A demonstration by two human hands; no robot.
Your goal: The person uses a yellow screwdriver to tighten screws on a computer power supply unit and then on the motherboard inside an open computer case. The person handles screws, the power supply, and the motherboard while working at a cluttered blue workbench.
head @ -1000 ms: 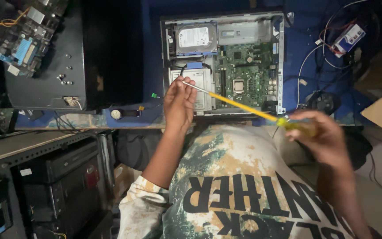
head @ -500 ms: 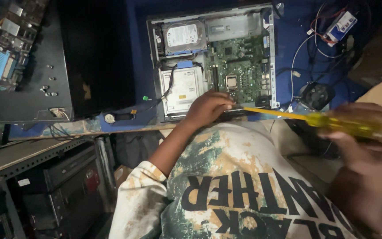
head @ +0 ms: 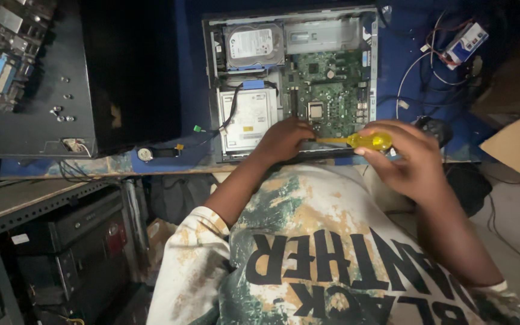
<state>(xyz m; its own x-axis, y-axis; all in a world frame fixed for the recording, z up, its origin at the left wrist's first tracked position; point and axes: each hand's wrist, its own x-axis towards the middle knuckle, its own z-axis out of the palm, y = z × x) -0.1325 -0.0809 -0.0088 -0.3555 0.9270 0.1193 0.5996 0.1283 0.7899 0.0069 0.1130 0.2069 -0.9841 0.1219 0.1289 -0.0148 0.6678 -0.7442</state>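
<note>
left hand (head: 289,137) resting closed on the open computer case (head: 290,78) edge, apparently steadying the screwdriver (head: 356,141) shaft | right hand (head: 407,159) just beside it, grip wrapping the yellow handle, tip aiming at the green motherboard (head: 332,90) ahead | blue surface (head: 191,78) carrying black casing well left, loose cables right, dim workshop.
</note>
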